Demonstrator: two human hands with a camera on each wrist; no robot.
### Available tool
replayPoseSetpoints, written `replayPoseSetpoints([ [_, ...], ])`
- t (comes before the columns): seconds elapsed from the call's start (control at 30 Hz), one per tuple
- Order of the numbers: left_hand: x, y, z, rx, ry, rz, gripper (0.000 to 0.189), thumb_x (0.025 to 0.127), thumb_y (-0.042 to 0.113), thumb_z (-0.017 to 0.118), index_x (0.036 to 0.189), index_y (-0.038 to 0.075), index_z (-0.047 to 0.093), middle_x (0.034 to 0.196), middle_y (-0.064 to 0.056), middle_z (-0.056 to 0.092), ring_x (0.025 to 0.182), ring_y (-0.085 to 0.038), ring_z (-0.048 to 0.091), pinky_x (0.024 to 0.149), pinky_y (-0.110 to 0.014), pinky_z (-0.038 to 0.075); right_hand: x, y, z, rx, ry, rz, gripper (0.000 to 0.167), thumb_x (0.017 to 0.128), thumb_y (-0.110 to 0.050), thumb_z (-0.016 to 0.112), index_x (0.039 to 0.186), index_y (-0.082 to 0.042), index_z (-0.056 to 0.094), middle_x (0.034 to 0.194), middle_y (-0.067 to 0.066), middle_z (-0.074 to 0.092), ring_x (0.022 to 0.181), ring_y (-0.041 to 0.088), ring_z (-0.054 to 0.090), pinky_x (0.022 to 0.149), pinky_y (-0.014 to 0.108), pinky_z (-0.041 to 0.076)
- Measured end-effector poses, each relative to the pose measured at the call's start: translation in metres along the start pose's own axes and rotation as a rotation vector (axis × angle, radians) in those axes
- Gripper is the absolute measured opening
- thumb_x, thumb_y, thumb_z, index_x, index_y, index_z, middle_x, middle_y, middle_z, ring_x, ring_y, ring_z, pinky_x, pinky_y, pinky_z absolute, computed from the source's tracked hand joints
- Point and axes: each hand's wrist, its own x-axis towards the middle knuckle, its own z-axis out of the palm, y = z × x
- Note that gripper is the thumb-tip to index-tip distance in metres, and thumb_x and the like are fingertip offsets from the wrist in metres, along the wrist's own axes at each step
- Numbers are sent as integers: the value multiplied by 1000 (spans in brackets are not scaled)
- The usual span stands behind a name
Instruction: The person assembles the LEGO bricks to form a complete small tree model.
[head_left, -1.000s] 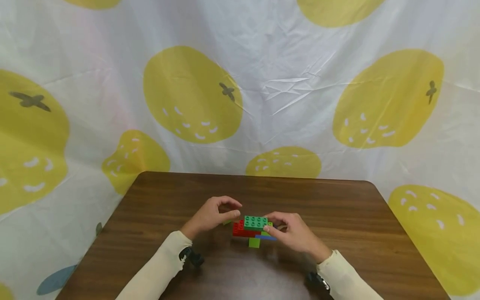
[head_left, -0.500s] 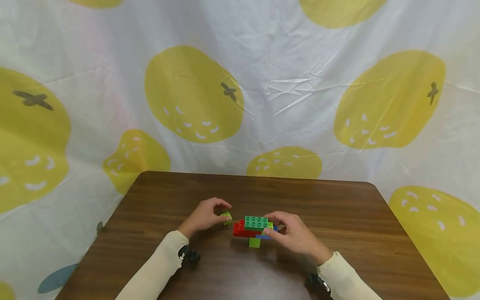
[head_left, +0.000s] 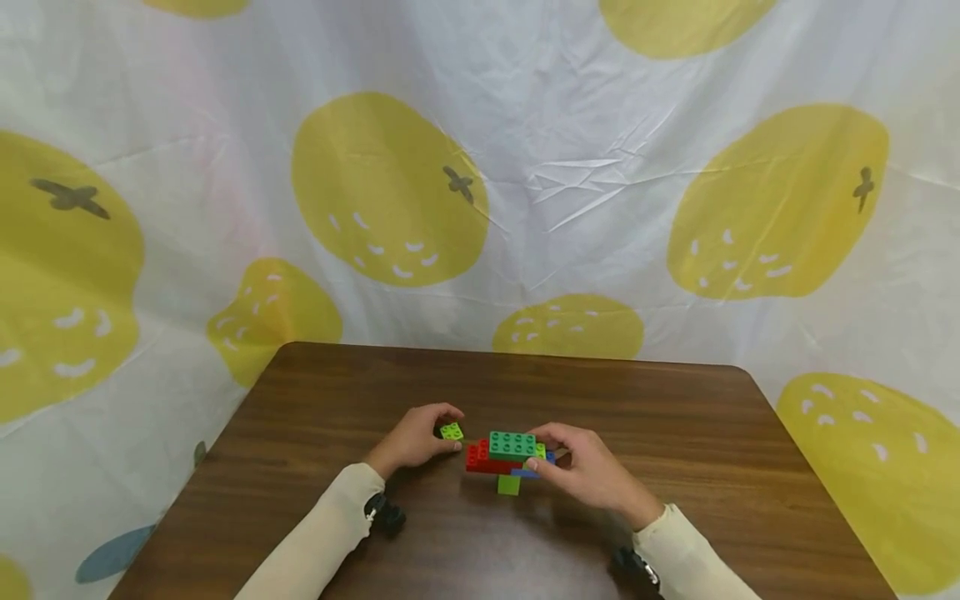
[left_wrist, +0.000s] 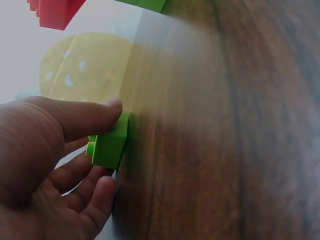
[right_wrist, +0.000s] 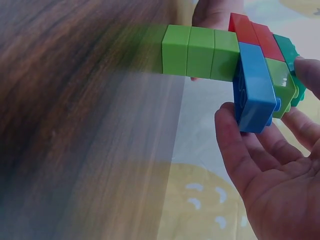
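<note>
A small lime toy brick [head_left: 452, 431] lies on the table, studs up. My left hand [head_left: 412, 437] reaches around it, thumb on the near side and fingers on the far side, with slight gaps showing in the head view. To its right stands a toy brick build [head_left: 512, 445]: a column of several lime bricks [right_wrist: 200, 52] carries red, blue [right_wrist: 257, 90] and lime bricks, topped by a dark green one. My right hand [head_left: 588, 462] holds the build's right end, thumb in front at the dark green brick, fingers behind the blue one.
The brown wooden table [head_left: 675, 433] has rounded far corners. Behind it hangs a white cloth [head_left: 570, 225] printed with yellow fruit. Dark wrist cameras [head_left: 385, 512] sit on both sleeves.
My left hand has drawn left, away from the build, and its thumb and fingers now straddle the small lime brick, which has shifted slightly. My right hand stays at the build.
</note>
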Motion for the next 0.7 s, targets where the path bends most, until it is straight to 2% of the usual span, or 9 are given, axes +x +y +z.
replayPoseSetpoints([
  [0.1,-2,-1,0,-26,18,5,43,91,20,85,130,10,70,127,-7,74,119,-28,69,104,-50,55,0,1,1,0,-7,5,29,100,-29,75,124,-13,71,105,2,77,87,9,71,72,30,63],
  [0.3,-4,3,-4,-59,38,12,42,91,21,85,129,9,70,124,-6,75,115,-26,70,100,-49,57,0,3,1,4,-14,5,27,101,-28,75,124,-14,71,104,1,77,87,8,71,71,28,63],
  [0.5,-7,14,-10,-75,44,-22,41,91,22,85,127,8,71,117,-4,75,99,-16,69,87,-36,60,0,6,4,15,-15,-10,26,101,-28,74,124,-15,70,104,0,77,89,9,71,70,29,63],
  [0.6,-8,20,-14,-72,54,-3,39,91,22,84,126,7,73,112,-4,75,93,-13,67,83,-31,58,0,6,3,18,-11,-11,26,101,-28,74,124,-17,70,104,-2,76,89,9,71,70,29,62],
  [0.7,-10,30,-20,-85,73,27,38,92,22,83,126,7,74,113,-4,74,93,-12,67,84,-29,58,1,6,2,22,-13,-6,25,101,-29,74,124,-18,70,104,-4,76,88,8,71,70,29,63],
])
